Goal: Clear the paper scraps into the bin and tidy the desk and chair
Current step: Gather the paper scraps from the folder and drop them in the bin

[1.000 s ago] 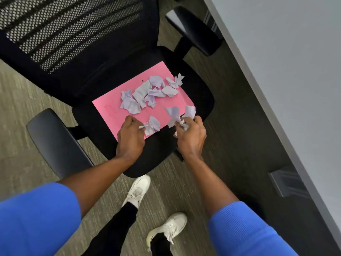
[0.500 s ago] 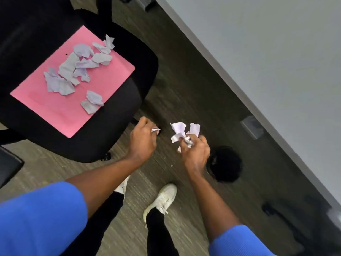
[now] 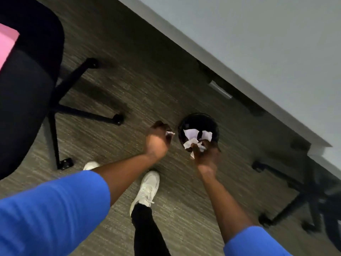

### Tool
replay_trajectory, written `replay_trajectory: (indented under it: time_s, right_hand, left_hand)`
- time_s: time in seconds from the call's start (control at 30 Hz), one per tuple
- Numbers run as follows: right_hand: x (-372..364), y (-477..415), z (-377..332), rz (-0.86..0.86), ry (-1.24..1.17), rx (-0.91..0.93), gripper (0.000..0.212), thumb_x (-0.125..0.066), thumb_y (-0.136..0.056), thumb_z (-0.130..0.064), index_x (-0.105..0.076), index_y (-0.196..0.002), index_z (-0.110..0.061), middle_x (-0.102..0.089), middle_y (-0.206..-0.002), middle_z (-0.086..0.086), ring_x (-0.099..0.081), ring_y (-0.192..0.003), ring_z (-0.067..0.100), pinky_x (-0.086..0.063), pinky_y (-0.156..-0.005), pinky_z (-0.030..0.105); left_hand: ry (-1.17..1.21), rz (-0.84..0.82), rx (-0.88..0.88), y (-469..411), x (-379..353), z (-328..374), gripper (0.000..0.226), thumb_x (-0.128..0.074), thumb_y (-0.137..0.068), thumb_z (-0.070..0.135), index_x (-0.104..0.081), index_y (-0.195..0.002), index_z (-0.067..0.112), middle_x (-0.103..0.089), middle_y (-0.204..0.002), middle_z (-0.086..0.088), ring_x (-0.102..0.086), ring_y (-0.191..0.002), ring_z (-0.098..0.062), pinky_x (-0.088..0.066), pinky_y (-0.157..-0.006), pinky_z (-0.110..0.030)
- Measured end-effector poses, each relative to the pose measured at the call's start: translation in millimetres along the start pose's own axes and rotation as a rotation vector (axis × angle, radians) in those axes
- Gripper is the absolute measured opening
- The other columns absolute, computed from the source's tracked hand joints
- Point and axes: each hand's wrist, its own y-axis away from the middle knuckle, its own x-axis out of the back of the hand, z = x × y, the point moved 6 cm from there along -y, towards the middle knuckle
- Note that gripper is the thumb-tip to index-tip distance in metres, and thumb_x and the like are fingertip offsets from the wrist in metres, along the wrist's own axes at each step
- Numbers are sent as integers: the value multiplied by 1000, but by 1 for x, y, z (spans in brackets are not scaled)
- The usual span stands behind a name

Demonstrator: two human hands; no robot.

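Observation:
A round black bin stands on the carpet beside the desk. My right hand hovers at its near rim, closed around a bunch of pale paper scraps that stick out over the opening. My left hand is just left of the bin, pinching a small paper scrap. The black office chair sits at far left, with a corner of the pink sheet showing on its seat.
The grey desk runs diagonally across the upper right. The chair's wheeled legs spread over the carpet left of my hands. A second chair base lies at the right. My white shoes are below my hands.
I have turned away from the chair toward the bin. Both hands carried their scraps from in front of the chair seat to the bin, and the right now reaches its rim.

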Motion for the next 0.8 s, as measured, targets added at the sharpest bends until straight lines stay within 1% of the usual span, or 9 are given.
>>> replay_trajectory:
  time_s: [0.1, 0.27, 0.4, 0.43, 0.53, 0.6, 0.67, 0.73, 0.8]
  right_hand:
    - [-2, -24, 32, 44, 74, 26, 22, -85, -85, -20, -81, -102, -6, -75, -102, 27, -73, -91, 44, -54, -78, 41]
    - [-14, -67, 66, 25, 71, -41, 30, -85, -85, -21, -81, -107, -2, -77, -107, 29, -73, -99, 44, -52, -80, 40]
    - [-33, -100, 86, -11, 23, -133, 34, -83, -87, -32, -80, -107, -5, -77, -111, 24, -73, -103, 39, -56, -87, 40]
    - [-38, -107, 90, -30, 4, -152, 35, -82, -89, -34, -78, -108, -5, -77, -114, 22, -73, -106, 38, -58, -91, 43]
    - [-51, -122, 102, -143, -116, -221, 36, -74, -96, -35, -73, -119, -8, -76, -120, 19, -74, -107, 36, -62, -93, 54]
    - [-54, -126, 106, -201, -162, -240, 29, -65, -101, -29, -70, -124, -11, -76, -120, 18, -76, -105, 37, -63, -89, 57]
    - [-52, -127, 109, -191, -86, -217, 34, -59, -105, -25, -66, -134, -11, -70, -131, 21, -71, -115, 44, -59, -97, 60]
    - [-47, -123, 107, -177, -10, -199, 38, -61, -104, -24, -64, -138, -10, -67, -136, 24, -68, -119, 44, -57, -101, 58]
    - [-42, -116, 100, -172, 36, -179, 38, -66, -100, -23, -66, -136, -10, -70, -132, 22, -68, -120, 41, -57, -99, 49]
  left_hand:
    - [34, -34, 3, -26, -42, 13, 24, -71, -95, 17, -77, -115, 6, -73, -120, -21, -71, -110, -39, -51, -95, -41]
    - [190, -73, 61, -64, -106, 28, 19, -74, -91, 16, -84, -104, 6, -82, -109, -18, -78, -104, -33, -59, -93, -42]
    - [284, -160, 133, -86, -158, 32, 28, -75, -95, 22, -80, -116, 3, -79, -123, -16, -74, -118, -30, -54, -98, -29]
    - [296, -193, 137, -89, -169, 34, 35, -72, -99, 26, -75, -125, 3, -75, -131, -17, -70, -124, -31, -50, -99, -26]
    - [274, -301, 130, -95, -193, 37, 58, -53, -110, 37, -44, -158, 5, -51, -159, -20, -49, -148, -35, -41, -118, -36]
    - [268, -377, 117, -96, -202, 37, 62, -45, -112, 38, -30, -165, 9, -42, -166, -19, -44, -153, -37, -41, -120, -40]
    - [302, -437, 146, -93, -202, 32, 67, -44, -113, 38, -19, -169, 10, -33, -171, -18, -40, -155, -38, -42, -120, -43]
    - [307, -513, 139, -86, -199, 26, 63, -51, -111, 31, -30, -165, 6, -42, -167, -18, -47, -149, -37, -47, -116, -43]
    - [242, -541, 96, -78, -190, 20, 44, -59, -108, 27, -59, -145, 3, -64, -146, -19, -60, -135, -36, -53, -104, -38]
